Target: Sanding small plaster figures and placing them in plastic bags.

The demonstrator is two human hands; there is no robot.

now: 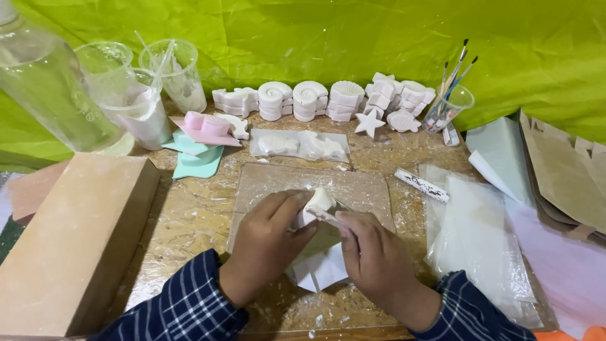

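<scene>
My left hand (268,237) grips a small white plaster shell figure (317,201) over a dusty work board (265,180). My right hand (372,256) pinches a thin blade-like tool (328,215) laid against the figure's underside. A white paper sheet (322,268) lies under both hands. Both sleeves are dark blue plaid.
A row of white plaster shell and star casts (328,101) lines the back. Pink and mint moulds (202,136) sit left of a clear bag of casts (300,145). Plastic cups (145,95), a cup of brushes (448,104), a tan box (76,240), clear bags (473,233), brown paper bags (562,170).
</scene>
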